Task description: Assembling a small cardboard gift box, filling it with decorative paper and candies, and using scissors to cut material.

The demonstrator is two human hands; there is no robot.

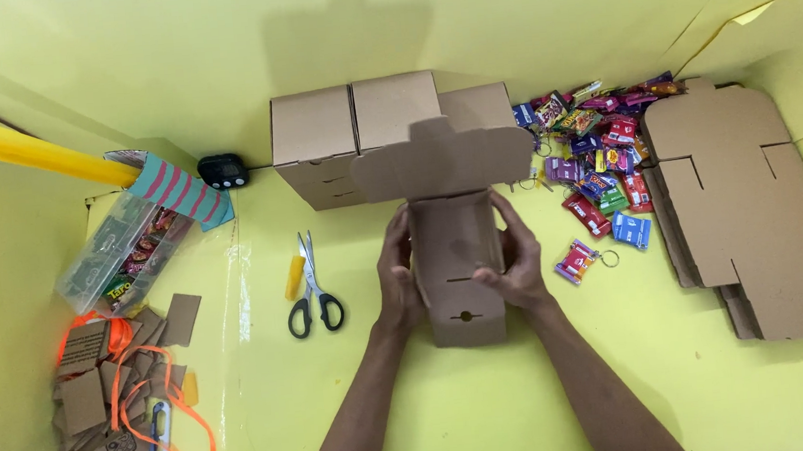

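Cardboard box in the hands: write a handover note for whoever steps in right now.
Left hand and right hand grip the sides of the half-folded cardboard box, lid flap up and open.
Done: assembled boxes stand behind it.
Left: flat box blanks stacked at right; candy keychains lie loose beside them.
Scissors lie left of the hands, untouched.

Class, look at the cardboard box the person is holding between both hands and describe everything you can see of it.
The cardboard box is plain brown corrugated card, partly folded into shape. Its lid flap stands open, spread wide towards the far side, with rounded tabs at its ends. The face towards the camera shows two thin slits and a small round hole near the lower edge. It rests on the yellow table, in front of a row of finished boxes. The left hand grips its left side and the right hand its right side.
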